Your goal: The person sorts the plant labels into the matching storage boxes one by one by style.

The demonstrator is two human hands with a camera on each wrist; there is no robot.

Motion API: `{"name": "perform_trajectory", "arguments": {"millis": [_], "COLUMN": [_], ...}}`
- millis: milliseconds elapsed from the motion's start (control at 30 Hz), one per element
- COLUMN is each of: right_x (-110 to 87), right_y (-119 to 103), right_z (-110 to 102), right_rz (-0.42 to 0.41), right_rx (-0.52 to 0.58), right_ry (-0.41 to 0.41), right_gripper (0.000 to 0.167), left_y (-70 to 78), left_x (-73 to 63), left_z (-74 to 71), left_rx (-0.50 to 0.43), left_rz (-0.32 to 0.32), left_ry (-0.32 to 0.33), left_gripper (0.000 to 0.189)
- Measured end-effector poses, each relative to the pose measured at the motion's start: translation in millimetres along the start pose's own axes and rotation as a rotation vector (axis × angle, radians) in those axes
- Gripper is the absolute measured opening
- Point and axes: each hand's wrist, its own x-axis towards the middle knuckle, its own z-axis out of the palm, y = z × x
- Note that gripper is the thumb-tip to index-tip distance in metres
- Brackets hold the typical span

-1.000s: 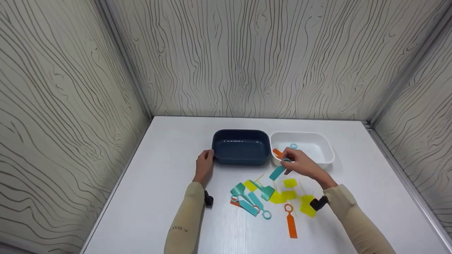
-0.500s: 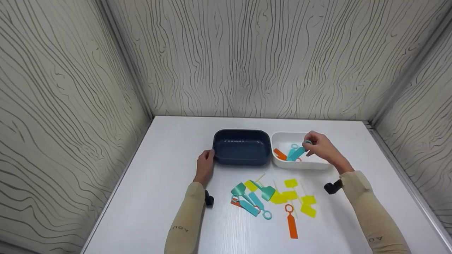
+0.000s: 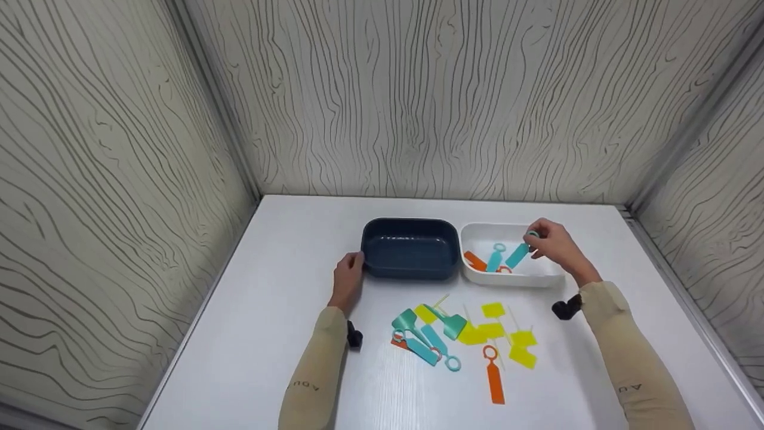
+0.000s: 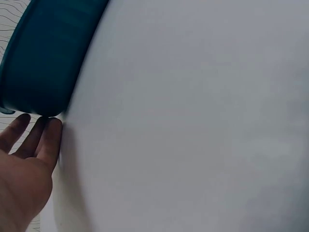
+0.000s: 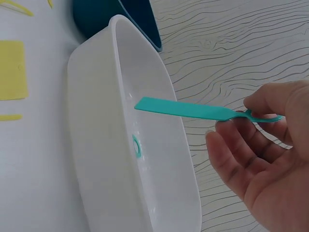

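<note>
My right hand (image 3: 552, 242) pinches a teal plastic tag (image 5: 186, 108) near its ring end, between thumb and fingers. The tag's flat blade slants down over the white container (image 3: 513, 279), and in the right wrist view it hangs above the rim. Inside that container lie orange tags (image 3: 475, 261) and another teal tag (image 3: 495, 260). My left hand (image 3: 347, 279) rests its fingertips on the near left corner of the dark blue container (image 4: 48, 53), fingers mostly straight. The blue container's floor (image 3: 410, 254) shows nothing lying on it.
In front of both containers is a loose spread of green fan-shaped labels (image 3: 453, 326), teal tags (image 3: 421, 351) and yellow flag-shaped labels (image 3: 490, 330). One orange ring tag (image 3: 495, 382) lies nearer the front. Patterned panels (image 3: 418, 101) stand behind and beside the white table (image 3: 239, 334).
My right hand has carried the teal tag from the white container's near left rim, right and away, to above its right side. A teal tag now shows inside. My left hand stays put.
</note>
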Motion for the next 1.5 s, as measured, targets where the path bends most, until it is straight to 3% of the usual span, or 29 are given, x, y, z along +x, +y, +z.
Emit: {"name": "perform_trajectory", "arguments": {"millis": [233, 400, 633, 733, 967, 1167, 1300, 1500], "right_x": [2.1, 1.2, -4.1, -8.6, -21.7, -42.6, -59.8, -78.1], "right_y": [10, 15, 9, 2, -23, -51, -66, -78], "right_z": [-1, 5, 28, 41, 74, 110, 133, 164], "right_rz": [0.027, 0.066, -0.003, -0.045, -0.131, -0.304, -0.386, -0.411], "right_rx": [-0.032, -0.125, -0.262, -0.296, -0.272, -0.268, -0.252, -0.255], "right_ry": [0.008, 0.062, 0.211, 0.227, 0.187, 0.180, 0.097, -0.097], "right_gripper": [0.037, 0.046, 0.043, 0.039, 0.033, 0.021, 0.015, 0.018], "left_y": [0.5, 0.9, -0.5, -1.1, -1.3, 1.2, 1.1, 1.5], "left_x": [-0.1, 0.0, 0.9, 1.0, 1.6, 2.4, 1.8, 0.7], "left_z": [1.5, 1.7, 0.7, 0.2, 1.0, 3.2, 3.5, 2.7], "left_rx": [0.006, -0.005, 0.001, 0.000, -0.004, 0.017, 0.029, 0.007], "left_rz": [0.015, 0.003, -0.011, -0.002, -0.006, 0.019, 0.026, 0.026], "left_ry": [0.010, -0.001, -0.002, -0.006, 0.000, 0.037, 0.049, 0.044], "left_gripper": [0.046, 0.046, 0.048, 0.049, 0.050, 0.044, 0.043, 0.041]}}
